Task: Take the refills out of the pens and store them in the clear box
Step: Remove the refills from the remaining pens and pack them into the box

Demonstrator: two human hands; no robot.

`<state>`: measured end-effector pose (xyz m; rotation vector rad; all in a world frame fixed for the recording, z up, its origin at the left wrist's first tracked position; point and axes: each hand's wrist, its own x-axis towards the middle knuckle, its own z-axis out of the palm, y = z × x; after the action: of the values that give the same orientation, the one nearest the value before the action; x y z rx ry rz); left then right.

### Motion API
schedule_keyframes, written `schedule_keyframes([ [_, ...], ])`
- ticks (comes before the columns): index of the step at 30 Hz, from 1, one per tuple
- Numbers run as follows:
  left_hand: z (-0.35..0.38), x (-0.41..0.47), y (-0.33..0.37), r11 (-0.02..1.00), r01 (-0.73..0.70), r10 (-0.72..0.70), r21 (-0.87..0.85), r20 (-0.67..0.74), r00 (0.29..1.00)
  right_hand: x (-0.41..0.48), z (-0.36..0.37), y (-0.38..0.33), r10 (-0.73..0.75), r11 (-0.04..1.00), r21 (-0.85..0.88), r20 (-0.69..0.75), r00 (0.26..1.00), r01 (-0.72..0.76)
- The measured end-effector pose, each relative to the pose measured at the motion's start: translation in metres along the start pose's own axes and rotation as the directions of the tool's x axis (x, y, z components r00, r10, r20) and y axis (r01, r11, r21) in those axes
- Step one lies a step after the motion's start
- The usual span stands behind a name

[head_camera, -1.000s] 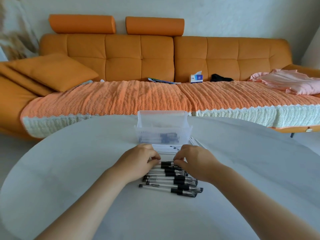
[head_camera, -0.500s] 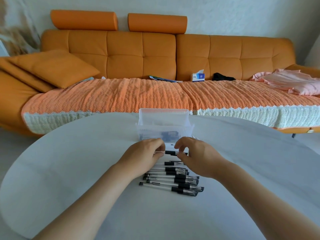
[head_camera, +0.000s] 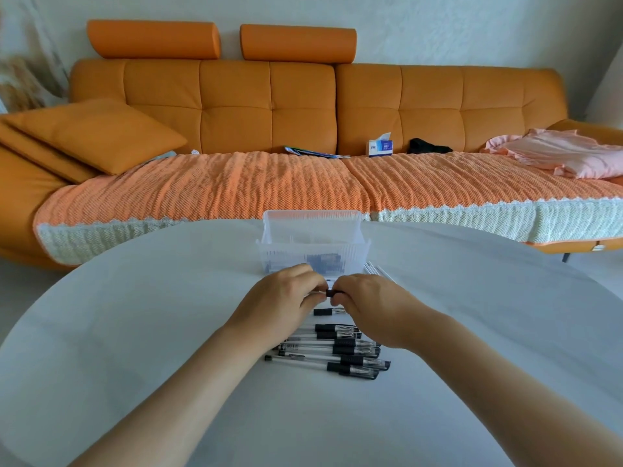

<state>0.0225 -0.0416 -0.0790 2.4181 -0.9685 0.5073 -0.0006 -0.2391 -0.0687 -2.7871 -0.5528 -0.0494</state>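
Before clear box (head_camera: 313,246) | left hand (head_camera: 279,308), right hand (head_camera: 374,311) pinch pen (head_camera: 334,292) | table (head_camera: 135,332) edges far

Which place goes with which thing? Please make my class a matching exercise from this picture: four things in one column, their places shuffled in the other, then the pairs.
Things
1. clear box
2. held pen
3. row of pens
4. tissue box

Places
A. gripped between the left hand and the right hand
B. on the sofa
C. on the table, just beyond both hands
D. on the table, nearer the person than both hands

Pairs: 1-C, 2-A, 3-D, 4-B
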Motion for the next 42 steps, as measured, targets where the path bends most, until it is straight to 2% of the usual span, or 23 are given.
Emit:
schedule_keyframes([
  [5, 0.002, 0.000, 0.001, 0.998, 0.031, -0.031, -0.050, 0.004, 1.000, -0.003, 0.001, -0.001, -0.051, 0.996, -0.078, -0.074, 0.996, 0.046],
  [11, -0.002, -0.003, -0.004, 0.994, 0.079, -0.076, -0.076, 0.047, 0.996, -0.003, 0.001, -0.003, -0.076, 0.991, -0.114, -0.069, 0.995, 0.068],
  [17, -0.005, -0.003, -0.009, 0.993, 0.108, -0.110, 0.037, 0.046, 0.993, -0.001, -0.003, 0.002, 0.069, 0.995, 0.069, -0.016, 0.998, -0.068],
  [23, -0.010, -0.004, -0.017, 0.977, 0.186, -0.193, 0.101, 0.062, 0.979, -0.007, -0.004, 0.025, 0.151, 0.987, 0.045, 0.045, 0.987, -0.153],
  [29, -0.005, -0.005, -0.010, 0.979, 0.169, -0.181, 0.112, 0.104, 0.978, -0.014, -0.006, 0.028, 0.204, 0.968, 0.127, 0.114, 0.972, -0.218],
  [38, 0.002, -0.003, 0.001, 0.988, 0.115, -0.127, 0.105, 0.121, 0.984, -0.015, -0.013, 0.024, 0.163, 0.962, 0.220, 0.019, 0.986, -0.164],
  [40, 0.002, -0.003, 0.003, 0.988, 0.098, -0.111, 0.119, 0.111, 0.988, -0.015, -0.014, 0.017, 0.123, 0.978, 0.170, 0.016, 0.992, -0.123],
  [42, 0.002, -0.003, 0.004, 0.988, 0.082, -0.095, 0.134, 0.098, 0.991, -0.015, -0.014, 0.013, 0.071, 0.996, 0.049, 0.012, 0.997, -0.072],
])
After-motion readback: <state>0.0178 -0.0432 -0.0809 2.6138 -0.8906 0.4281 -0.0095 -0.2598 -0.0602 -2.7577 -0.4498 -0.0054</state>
